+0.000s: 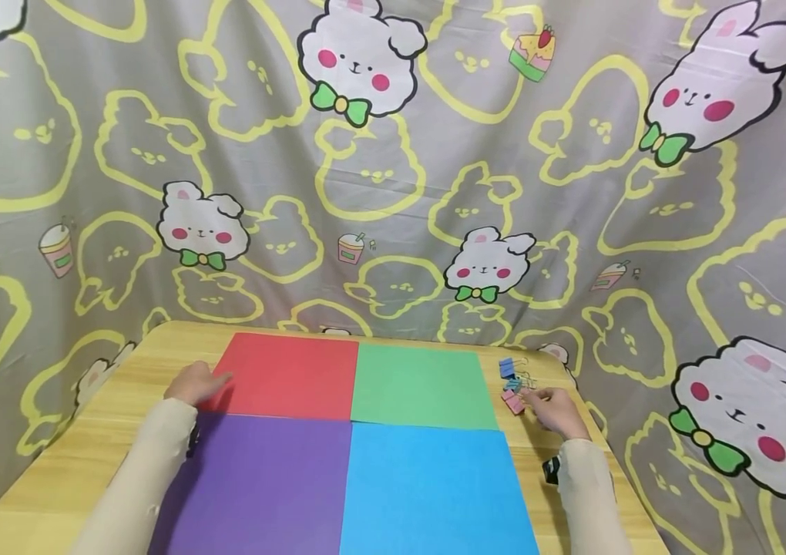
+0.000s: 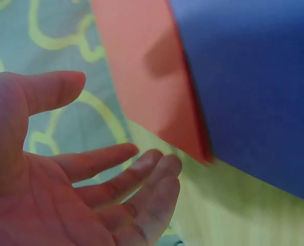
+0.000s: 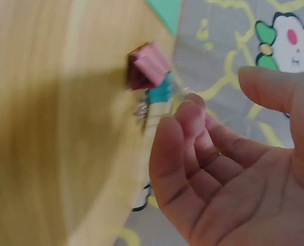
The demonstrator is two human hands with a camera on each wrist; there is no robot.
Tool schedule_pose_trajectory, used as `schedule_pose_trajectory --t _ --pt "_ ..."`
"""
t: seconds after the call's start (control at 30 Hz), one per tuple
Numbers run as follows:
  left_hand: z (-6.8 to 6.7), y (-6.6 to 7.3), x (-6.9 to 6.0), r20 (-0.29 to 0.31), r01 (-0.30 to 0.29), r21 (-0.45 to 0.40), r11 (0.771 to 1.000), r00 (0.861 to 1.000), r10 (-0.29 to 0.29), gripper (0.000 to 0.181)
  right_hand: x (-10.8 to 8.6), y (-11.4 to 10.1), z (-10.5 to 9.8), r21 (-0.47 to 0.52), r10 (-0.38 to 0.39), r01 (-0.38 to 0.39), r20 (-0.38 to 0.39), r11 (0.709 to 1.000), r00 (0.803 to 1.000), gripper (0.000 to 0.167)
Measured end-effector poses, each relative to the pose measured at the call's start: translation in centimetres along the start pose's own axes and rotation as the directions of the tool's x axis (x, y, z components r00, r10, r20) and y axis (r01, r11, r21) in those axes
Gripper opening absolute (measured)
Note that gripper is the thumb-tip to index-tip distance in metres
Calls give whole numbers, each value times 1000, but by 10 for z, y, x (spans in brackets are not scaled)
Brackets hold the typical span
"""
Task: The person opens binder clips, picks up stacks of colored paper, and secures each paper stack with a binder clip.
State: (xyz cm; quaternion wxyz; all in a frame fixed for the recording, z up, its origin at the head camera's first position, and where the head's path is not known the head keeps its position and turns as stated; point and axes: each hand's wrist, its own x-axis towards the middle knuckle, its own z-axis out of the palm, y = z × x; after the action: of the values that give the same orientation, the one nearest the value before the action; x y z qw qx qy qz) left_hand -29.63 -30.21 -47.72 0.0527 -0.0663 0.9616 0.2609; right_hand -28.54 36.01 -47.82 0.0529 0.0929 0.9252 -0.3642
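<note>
Now L grip (image 1: 193,384) spread, R grip (image 1: 555,411) spread nr pink clip (image 1: 513,401); curtain-cup label (image 1: 349,253) illeg.

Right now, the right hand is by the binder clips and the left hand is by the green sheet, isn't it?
Not quite: the head view shows the left hand by the red sheet. The right hand is indeed by the binder clips.

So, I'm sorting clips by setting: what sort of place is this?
Probably an improvised indoor tabletop workspace: a wood-grain table laid with four coloured sheets, with cartoon-print cloth hanging behind and beside it.
</note>
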Motion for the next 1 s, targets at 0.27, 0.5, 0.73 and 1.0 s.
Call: schedule_pose_trajectory --t 0.27,0.5,0.73,1.0 --pt "9 10 1 11 100 16 995 995 -100 59 13 15 4 -12 30 -30 -31 999 999 60" --pt "20 5 15 17 173 -28 985 985 -173 65 20 20 12 -14 39 -40 -40 999 998 56" --pt "20 12 12 16 209 -42 977 978 -209 64 24 26 15 41 83 -83 8 996 997 45" --pt "23 8 26 -6 260 -42 965 966 -260 74 23 21 17 24 83 -84 52 996 995 51"
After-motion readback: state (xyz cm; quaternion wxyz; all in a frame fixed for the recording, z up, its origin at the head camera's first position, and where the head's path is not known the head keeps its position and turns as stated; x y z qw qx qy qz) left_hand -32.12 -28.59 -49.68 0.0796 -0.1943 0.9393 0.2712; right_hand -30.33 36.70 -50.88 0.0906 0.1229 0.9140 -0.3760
